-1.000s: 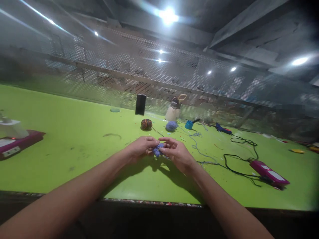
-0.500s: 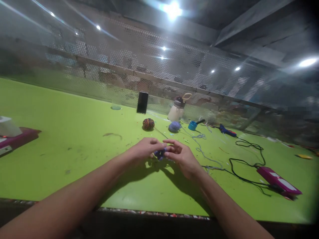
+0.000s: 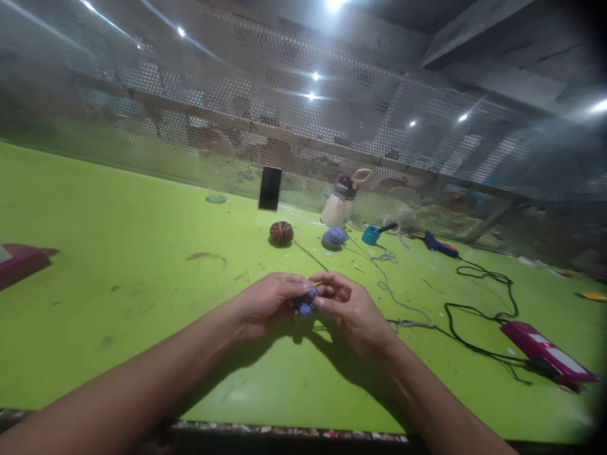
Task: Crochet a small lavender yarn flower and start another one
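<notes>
Clock: I read it centred on the yarn piece, twelve toward the desk's [image 3: 118, 240] far side.
Purple yarn piece [image 3: 306, 309]: right between the two hands, just above the desk as far as I can judge from my feed.
Left hand [image 3: 270, 302]: at nine o'clock, thumb and fingers pinched together on the piece.
Right hand [image 3: 353, 313]: at three o'clock, half curled, thumb and fingertips nipping its edge; I cannot tell whether they grip anything else.
Nearer hand: neither, since I see both touching it.
Long axis: none I can make out; it is crumpled and half covered, one knob pointing to six.
Multicoloured ball [image 3: 281, 233]: eleven o'clock, its strand [image 3: 310, 254] running toward the right fingers.
Purple ball [image 3: 335, 238]: one o'clock, well apart from both hands.
</notes>
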The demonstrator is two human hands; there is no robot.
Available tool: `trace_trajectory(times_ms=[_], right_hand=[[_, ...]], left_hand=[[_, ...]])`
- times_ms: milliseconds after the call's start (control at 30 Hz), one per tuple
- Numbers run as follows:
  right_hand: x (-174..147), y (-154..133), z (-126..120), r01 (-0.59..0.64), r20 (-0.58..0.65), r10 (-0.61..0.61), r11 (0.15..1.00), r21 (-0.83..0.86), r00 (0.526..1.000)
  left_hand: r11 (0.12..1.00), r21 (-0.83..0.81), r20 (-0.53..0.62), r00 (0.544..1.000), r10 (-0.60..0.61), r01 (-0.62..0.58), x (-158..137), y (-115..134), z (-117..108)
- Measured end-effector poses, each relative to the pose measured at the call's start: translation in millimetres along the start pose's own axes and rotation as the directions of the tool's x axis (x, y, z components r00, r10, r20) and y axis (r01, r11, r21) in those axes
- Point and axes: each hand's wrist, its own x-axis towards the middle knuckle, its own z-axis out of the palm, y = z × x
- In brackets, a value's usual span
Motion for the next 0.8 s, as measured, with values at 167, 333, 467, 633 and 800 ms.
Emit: trace_trajectory(times_ms=[167, 333, 467, 633, 800], right_hand=[[-1.4, 0.0, 0.2, -0.015, -0.009, 0.015, 1.000, -0.015, 1.000], [-1.5, 4.5, 2.8, -0.004, -0.028, 0.005, 1.000, 0.013, 1.000], [-0.4, 8.1, 9.5, 0.032, -0.057, -0.033, 0.999, -0.017, 0.998], [2.1, 9.5, 10.7, 0.010, -0.105, -0.008, 1.000, 0.026, 0.994], [1.4, 4.7, 3.7, -0.026, -0.090, 0.038, 0.990, 0.136, 0.995]], left_hand=[[0.997, -0.080, -0.055, 0.998, 0.007, -0.011, 1.5, -2.1, 1.8], [0.994, -0.103, -0.124, 0.992, 0.010, -0.023, 4.2, -1.6, -1.6], [0.994, -0.103, -0.152, 0.988, 0.014, -0.030, 4.2, -2.6, -0.9], [0.991, -0.126, -0.152, 0.988, 0.017, -0.037, 4.3, -4.6, 1.6], [0.989, -0.147, -0.128, 0.992, 0.012, -0.031, 3.3, -4.4, 3.6]])
